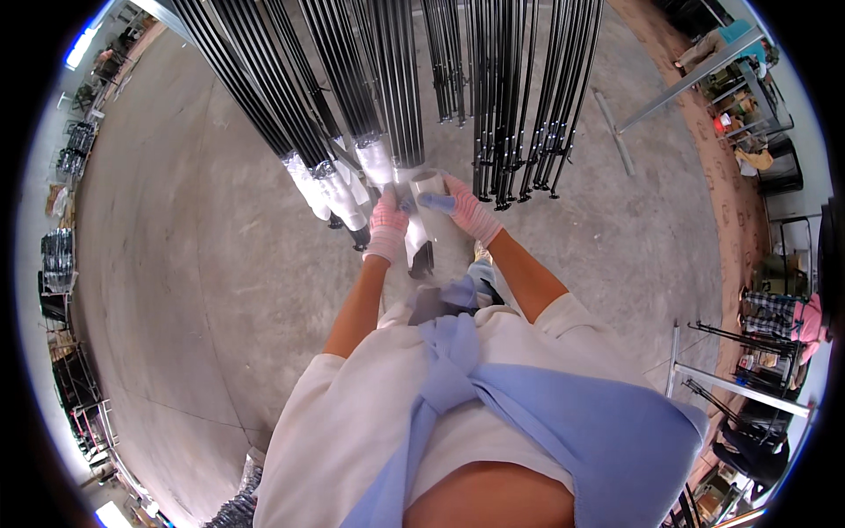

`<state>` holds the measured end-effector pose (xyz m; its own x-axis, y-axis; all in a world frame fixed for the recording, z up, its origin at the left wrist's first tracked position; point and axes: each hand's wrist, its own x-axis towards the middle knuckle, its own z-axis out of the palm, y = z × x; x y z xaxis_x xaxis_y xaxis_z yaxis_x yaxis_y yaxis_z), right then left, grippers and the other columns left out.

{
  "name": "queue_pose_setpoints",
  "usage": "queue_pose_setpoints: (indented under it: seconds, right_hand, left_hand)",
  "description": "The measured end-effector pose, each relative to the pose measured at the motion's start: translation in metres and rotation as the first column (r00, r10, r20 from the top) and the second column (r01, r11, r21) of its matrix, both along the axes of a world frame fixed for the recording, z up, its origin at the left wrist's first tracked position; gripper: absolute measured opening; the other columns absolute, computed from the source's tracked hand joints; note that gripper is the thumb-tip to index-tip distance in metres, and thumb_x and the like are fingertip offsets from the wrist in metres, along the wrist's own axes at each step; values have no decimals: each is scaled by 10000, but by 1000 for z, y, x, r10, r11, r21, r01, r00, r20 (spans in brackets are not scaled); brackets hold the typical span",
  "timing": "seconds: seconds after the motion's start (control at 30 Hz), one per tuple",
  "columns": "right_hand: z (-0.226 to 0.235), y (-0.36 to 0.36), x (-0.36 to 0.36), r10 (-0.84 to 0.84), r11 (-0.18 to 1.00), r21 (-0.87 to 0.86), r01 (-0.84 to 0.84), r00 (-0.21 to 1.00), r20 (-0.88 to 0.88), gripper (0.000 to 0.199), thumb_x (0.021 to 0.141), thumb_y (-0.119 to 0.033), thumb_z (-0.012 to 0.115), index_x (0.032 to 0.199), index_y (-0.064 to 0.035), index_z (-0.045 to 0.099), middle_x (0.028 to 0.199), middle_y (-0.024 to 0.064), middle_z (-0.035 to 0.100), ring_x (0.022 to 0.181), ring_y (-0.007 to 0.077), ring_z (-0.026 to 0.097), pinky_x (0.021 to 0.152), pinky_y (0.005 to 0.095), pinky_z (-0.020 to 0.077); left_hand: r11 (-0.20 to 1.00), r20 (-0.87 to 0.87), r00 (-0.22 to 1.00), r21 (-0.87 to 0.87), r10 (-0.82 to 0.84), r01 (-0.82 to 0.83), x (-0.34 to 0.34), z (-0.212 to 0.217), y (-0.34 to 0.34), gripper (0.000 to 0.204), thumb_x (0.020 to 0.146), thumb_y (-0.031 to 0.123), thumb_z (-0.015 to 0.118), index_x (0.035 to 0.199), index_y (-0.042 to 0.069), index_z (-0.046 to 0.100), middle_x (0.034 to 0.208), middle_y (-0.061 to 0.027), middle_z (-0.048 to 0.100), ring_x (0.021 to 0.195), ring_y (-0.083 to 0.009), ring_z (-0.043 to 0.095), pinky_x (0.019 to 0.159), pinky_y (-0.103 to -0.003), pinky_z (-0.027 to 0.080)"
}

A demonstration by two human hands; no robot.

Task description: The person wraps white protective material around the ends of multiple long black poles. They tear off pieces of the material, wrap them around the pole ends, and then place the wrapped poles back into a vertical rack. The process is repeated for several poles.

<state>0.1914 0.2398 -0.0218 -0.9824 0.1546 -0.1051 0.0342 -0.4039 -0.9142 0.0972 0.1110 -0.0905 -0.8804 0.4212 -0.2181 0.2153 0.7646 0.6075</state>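
Black rods (399, 84) hang in bundles in front of me, their lower parts wrapped in shiny clear film. My right hand (468, 213), in a pink-and-white striped glove with blue fingertips, is closed on a roll of clear wrapping film (429, 185). The roll lies against the right side of the middle bundle. At that bundle's left side, my left hand (385, 227), in a matching glove, curls its fingers on the wrapped rods; some fingertips are hidden. Below the hands, the bundle's film-covered lower end (417, 238) shows. More wrapped bundles (334, 192) hang just left.
Thinner black rods (502, 114) with knobbed lower ends hang unwrapped at the right. A metal bar (614, 132) lies on the concrete floor (220, 264) near a slanted frame leg (656, 97). Racks and other people (805, 321) stand along the right edge.
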Motion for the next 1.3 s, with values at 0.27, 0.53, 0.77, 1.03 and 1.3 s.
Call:
queue_pose_setpoints:
  seconds: [0.27,0.53,0.77,1.03,1.3]
  right_hand:
    - [-4,11,7,76,986,144,-87,994,83,454,703,-267,634,1053,-29,469,909,31,544,792,95,501,710,255,421]
    - [77,18,62,68,939,-321,-127,980,-189,548,676,-249,626,1118,-15,402,949,111,538,877,228,527,800,325,419]
    - [254,-24,114,200,919,-130,-372,725,-660,224,684,-140,590,869,-58,495,742,74,514,639,191,520,613,272,447]
    - [248,-50,81,875,-181,941,-286,389,287,334,679,-234,592,912,-27,473,819,118,503,702,235,519,646,309,444]
    - [246,-48,64,889,-133,943,-306,383,250,459,674,-328,595,956,4,451,896,163,492,766,280,519,679,345,441]
  left_hand:
    - [994,-113,989,56,-90,97,1,23,-21,429,748,261,516,1128,85,426,941,-150,571,826,-278,551,719,-314,426]
    - [598,-341,940,749,-22,286,33,170,-64,215,796,28,379,956,-21,515,899,-88,571,824,-203,545,743,-283,425]
    - [403,-919,359,393,160,826,65,295,-105,236,783,140,415,895,-55,488,882,-192,547,794,-296,551,733,-394,438]
    - [322,-995,90,97,37,942,94,339,-122,225,767,131,440,894,-46,497,870,-181,547,784,-282,550,720,-388,439]
    - [315,-971,223,238,83,919,88,330,-138,217,751,121,465,894,-37,506,858,-170,548,774,-269,549,707,-382,439]
